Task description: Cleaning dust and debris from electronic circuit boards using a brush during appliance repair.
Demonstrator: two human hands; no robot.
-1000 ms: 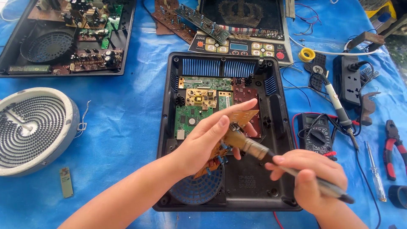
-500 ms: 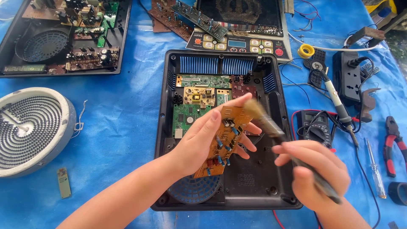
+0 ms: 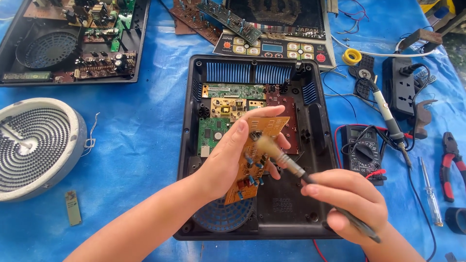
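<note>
With the left hand (image 3: 228,160) gripping the orange circuit board (image 3: 255,155) steady (fingers wrapped around its edges), the right hand (image 3: 352,204), closed on the brush (image 3: 291,162), should sweep lightly between the small parts.

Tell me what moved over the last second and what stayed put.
The right hand swung the dark-handled brush: its bristles swept up toward the orange circuit board's top right, then back down onto its middle. The left hand kept hold of the orange circuit board, tipping it slightly. The black open appliance casing and the tools on the blue tarp stayed put.
</note>
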